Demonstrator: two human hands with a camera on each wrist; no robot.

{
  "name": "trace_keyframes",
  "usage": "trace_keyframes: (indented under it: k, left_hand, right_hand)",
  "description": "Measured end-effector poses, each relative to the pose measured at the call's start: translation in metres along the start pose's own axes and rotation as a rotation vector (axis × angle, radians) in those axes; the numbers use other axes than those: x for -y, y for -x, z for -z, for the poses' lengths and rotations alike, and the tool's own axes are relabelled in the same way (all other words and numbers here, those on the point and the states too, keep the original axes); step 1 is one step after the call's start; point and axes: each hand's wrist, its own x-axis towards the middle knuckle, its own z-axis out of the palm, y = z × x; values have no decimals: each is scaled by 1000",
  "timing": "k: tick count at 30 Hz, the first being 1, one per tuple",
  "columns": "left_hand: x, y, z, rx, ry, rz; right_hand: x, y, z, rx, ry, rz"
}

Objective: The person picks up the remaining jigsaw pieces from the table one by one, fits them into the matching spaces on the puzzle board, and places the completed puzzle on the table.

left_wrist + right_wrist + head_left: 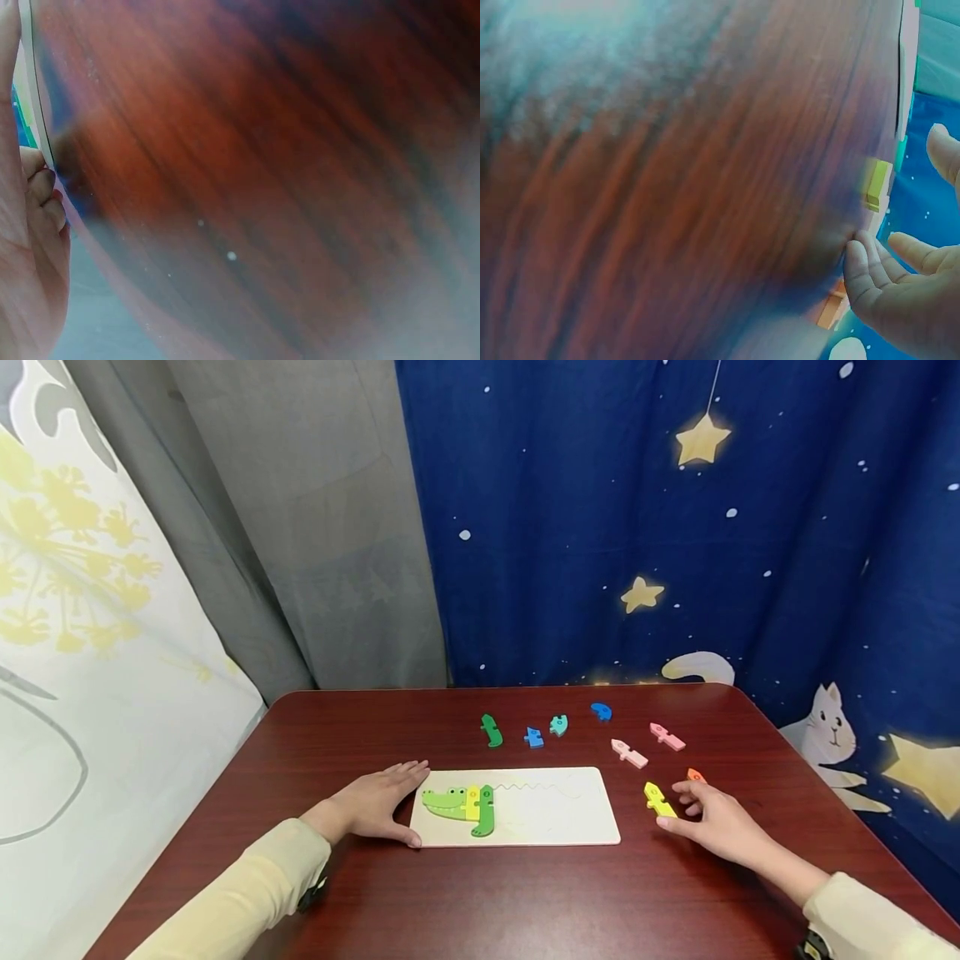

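Observation:
A pale puzzle board (pixel 551 814) lies flat on the table, with a green crocodile head (pixel 447 804), a yellow piece (pixel 472 803) and a green leg piece (pixel 483 812) joined at its left end. My left hand (pixel 382 802) rests at the board's left edge, thumb at the near corner and fingers stretched toward the far one. On the right, my right hand (pixel 712 822) hovers by a loose yellow piece (pixel 658 800), its thumb and fingers spread apart around the near end. In the right wrist view a gap shows between the fingers and the yellow piece (pixel 878 184). An orange piece (pixel 695 775) lies just beyond that hand, partly hidden.
Behind the board lie loose pieces: dark green (pixel 491 731), blue (pixel 533 737), teal (pixel 558 725) and darker blue (pixel 602 712). Two pink pieces (pixel 628 753) lie right of them. The dark red table (pixel 525 902) ends at a blue star curtain (pixel 540 527).

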Motion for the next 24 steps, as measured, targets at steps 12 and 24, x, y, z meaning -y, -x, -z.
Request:
trace_keyframes:
  k: [12, 24]
  left_hand:
    - [-1, 2, 1, 7, -6, -13]
    - [1, -1, 0, 11, -28, 6]
  right_hand:
    - [-9, -1, -11, -14, -67, -16]
    - [-9, 0, -13, -12, -119, -64]
